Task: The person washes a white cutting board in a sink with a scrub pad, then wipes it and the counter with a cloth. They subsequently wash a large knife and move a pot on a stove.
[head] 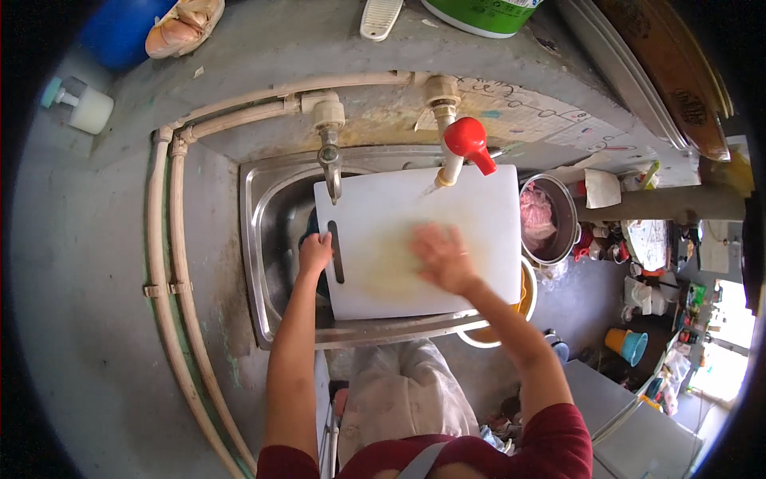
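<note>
A white plastic cutting board (pixel 383 209) lies across a stainless steel sink (pixel 254 197), with a yellowish stain around its middle. My left hand (pixel 315 254) grips the board's left edge beside the dark handle slot, thumb on top. Spread flat over the stained area is my right hand (pixel 443 254), blurred, its fingers apart and holding nothing. Above the board's upper right part reaches a plastic tap (pixel 467 143) with a red handle, and a thin streak of water shows at its spout. A metal tap (pixel 330 167) overhangs the board's upper left corner.
Right of the board stands a metal pot (pixel 549 244) containing raw meat (pixel 537 212). A basin (pixel 529 287) is partly hidden under the board's right end. Pipes (pixel 161 239) run along the left wall. On the ledge are garlic (pixel 184 27) and a green-and-white tub (pixel 479 15).
</note>
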`<control>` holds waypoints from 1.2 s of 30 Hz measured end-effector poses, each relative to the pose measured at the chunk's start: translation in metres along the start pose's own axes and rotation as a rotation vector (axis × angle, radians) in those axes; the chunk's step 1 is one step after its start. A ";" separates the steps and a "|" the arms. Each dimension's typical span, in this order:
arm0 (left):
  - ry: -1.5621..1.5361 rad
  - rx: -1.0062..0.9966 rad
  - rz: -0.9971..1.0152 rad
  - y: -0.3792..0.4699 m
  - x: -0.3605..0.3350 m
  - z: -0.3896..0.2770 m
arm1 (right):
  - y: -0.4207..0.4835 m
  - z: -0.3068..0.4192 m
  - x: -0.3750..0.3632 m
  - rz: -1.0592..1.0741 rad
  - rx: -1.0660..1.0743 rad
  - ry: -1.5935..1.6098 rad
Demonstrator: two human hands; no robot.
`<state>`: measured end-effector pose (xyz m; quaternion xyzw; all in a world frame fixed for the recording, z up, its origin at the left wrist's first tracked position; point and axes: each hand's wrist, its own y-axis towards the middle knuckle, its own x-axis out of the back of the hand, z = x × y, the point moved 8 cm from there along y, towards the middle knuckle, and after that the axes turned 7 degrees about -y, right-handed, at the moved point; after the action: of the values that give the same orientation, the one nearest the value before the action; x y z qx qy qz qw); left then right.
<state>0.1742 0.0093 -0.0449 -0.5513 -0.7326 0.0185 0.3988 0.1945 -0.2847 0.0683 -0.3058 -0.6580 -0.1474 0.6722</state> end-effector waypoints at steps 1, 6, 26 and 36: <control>0.033 -0.033 -0.013 -0.001 0.000 -0.008 | -0.021 -0.034 0.006 0.016 -0.138 -0.030; 0.096 -0.042 -0.001 0.001 -0.004 -0.013 | -0.061 -0.038 -0.014 0.127 -0.106 -0.030; 0.081 -0.045 0.055 0.005 -0.007 -0.010 | -0.059 -0.015 -0.007 0.123 -0.195 0.049; 0.173 -0.020 0.000 0.006 0.011 -0.005 | -0.010 0.049 -0.005 0.151 -0.242 0.332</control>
<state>0.1815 0.0183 -0.0381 -0.5549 -0.6954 -0.0367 0.4551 0.1495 -0.2640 0.0635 -0.4042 -0.4910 -0.2226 0.7389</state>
